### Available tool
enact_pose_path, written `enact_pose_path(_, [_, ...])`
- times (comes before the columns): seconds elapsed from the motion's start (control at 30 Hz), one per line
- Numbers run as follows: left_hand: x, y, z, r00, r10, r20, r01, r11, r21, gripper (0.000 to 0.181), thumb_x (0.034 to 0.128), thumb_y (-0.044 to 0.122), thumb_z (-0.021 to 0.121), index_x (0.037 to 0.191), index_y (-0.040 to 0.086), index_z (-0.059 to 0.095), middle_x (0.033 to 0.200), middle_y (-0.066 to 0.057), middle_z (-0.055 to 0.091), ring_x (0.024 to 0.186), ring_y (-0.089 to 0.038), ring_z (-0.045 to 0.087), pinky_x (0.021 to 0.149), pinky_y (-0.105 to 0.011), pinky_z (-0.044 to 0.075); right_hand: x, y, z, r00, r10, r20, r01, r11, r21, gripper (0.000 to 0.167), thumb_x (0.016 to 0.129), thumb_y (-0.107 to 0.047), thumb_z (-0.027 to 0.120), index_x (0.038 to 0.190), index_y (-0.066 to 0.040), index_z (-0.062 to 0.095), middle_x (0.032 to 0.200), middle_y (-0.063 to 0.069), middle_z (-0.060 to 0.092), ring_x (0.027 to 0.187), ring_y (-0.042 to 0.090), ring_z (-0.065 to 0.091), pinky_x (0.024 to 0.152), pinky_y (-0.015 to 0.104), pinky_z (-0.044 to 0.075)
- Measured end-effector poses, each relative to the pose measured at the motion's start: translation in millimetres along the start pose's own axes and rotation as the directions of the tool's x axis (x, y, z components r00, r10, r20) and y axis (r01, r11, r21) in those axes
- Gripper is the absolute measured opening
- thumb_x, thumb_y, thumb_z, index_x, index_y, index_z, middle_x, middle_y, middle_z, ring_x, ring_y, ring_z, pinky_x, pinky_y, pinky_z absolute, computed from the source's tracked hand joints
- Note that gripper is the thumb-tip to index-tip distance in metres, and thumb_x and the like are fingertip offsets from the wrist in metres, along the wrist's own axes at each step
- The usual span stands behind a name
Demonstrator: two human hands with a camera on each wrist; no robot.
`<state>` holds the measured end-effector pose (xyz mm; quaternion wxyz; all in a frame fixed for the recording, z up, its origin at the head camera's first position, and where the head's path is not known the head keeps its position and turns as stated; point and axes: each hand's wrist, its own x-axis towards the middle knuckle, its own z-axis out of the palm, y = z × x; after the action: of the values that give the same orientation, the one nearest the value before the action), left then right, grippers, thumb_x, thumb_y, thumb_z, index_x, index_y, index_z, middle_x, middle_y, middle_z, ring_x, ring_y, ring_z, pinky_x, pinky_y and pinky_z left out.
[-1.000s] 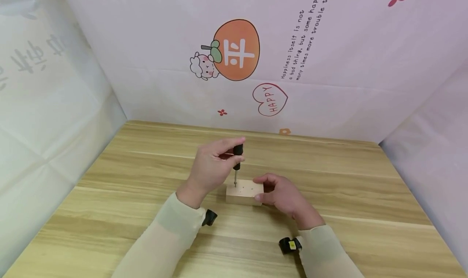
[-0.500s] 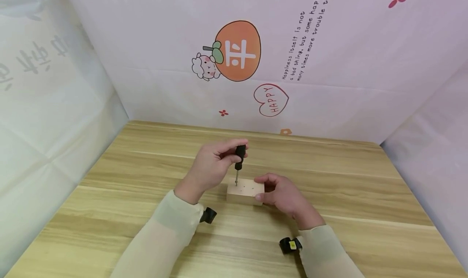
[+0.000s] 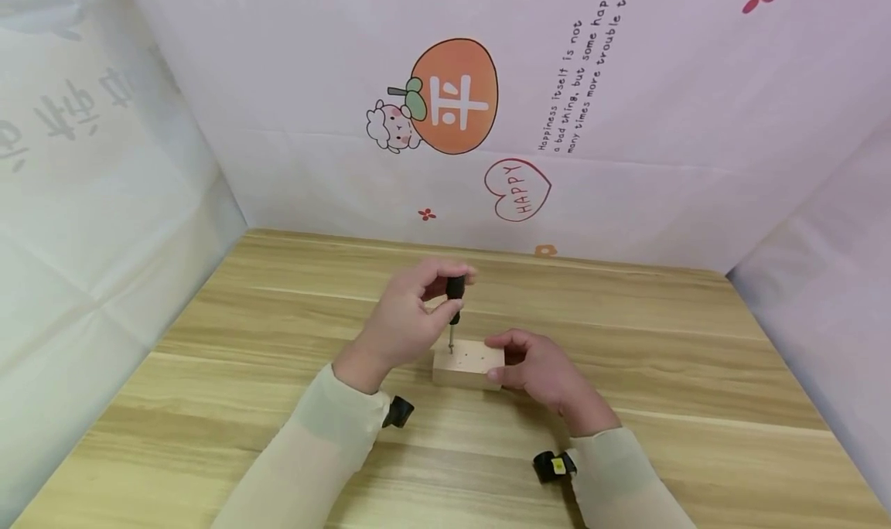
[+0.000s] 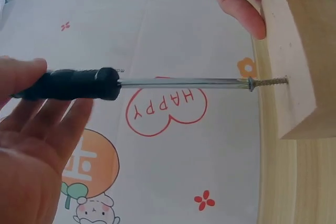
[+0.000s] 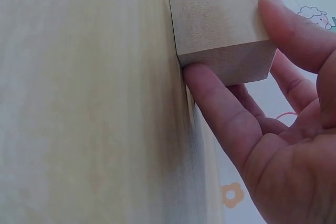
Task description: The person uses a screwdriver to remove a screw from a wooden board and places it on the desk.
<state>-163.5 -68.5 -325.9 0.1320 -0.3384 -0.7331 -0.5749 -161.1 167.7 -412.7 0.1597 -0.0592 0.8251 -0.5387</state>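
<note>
Screwdriver (image 4: pixel 131 83), perhaps ribbed, on threaded screw (image 4: pixel 269 82)

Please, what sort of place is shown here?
Probably a makeshift work booth: pale printed sheeting stands behind a wood-grain table, where a screwdriver meets a screw in a wooden block.

Black screwdriver handle (image 4: pixel 73 84), pale tan block (image 5: pixel 220 22)

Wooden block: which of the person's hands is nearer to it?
The right. The right hand touches the wooden block, gripping its right end. The left hand is apart from it, above and to its left, holding the screwdriver.
</note>
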Motion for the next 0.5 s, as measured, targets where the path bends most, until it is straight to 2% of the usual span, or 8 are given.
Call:
enact_pose_path(0.1, [0.6, -0.7, -3.7, 0.997, -0.023, 0.08, 0.029, 0.997, -0.075, 0.037, 0.0913, -0.015, 0.06, 0.124, 0.003, 0.06, 0.116, -0.011, 0.066, 0.105, -0.023, 0.066, 0.093, -0.036, 0.054, 0.1, 0.8, 0.5, 1.0, 0.002, 0.0, -0.002, 1.0, -0.002, 0.044, 0.079, -0.015, 0.086, 0.121, -0.015, 0.071, 0.107, 0.007, 0.065, 0.095, 0.025, 0.059, 0.077, 0.034, 0.055])
enact_pose_path(0.17, [0.4, -0.5, -6.9, 0.995, -0.057, 0.085, 0.065, 0.993, -0.103, 0.036, 0.0911, -0.015, 0.061, 0.121, 0.004, 0.061, 0.111, -0.012, 0.068, 0.1, -0.024, 0.068, 0.089, -0.036, 0.056, 0.6, 1.2, 0.6, 1.0, -0.002, 0.0, 0.002, 1.0, -0.008, 0.044, 0.079, -0.016, 0.086, 0.121, -0.016, 0.071, 0.107, 0.007, 0.064, 0.095, 0.024, 0.058, 0.077, 0.034, 0.054])
enact_pose_path(0.33, [-0.1, 0.1, -10.6, 0.99, -0.144, -0.001, 0.143, 0.983, -0.112, 0.038, 0.0848, -0.014, 0.07, 0.116, 0.006, 0.067, 0.101, -0.01, 0.07, 0.091, -0.021, 0.07, 0.081, -0.035, 0.059, 1.3, 2.5, 0.4, 1.0, -0.014, -0.003, 0.014, 1.0, 0.005, 0.044, 0.079, -0.014, 0.086, 0.121, -0.015, 0.071, 0.108, 0.008, 0.064, 0.096, 0.025, 0.058, 0.077, 0.034, 0.054])
enact_pose_path(0.5, [0.0, 0.0, -7.7, 0.991, -0.115, -0.066, 0.113, 0.993, -0.029, 0.037, 0.0817, -0.011, 0.076, 0.114, 0.006, 0.07, 0.094, -0.006, 0.071, 0.082, -0.018, 0.069, 0.075, -0.033, 0.06, 0.8, 2.4, 0.2, 1.0, -0.012, 0.0, 0.012, 1.0, 0.012, 0.044, 0.08, -0.013, 0.085, 0.121, -0.015, 0.071, 0.109, 0.008, 0.064, 0.097, 0.025, 0.058, 0.077, 0.034, 0.055])
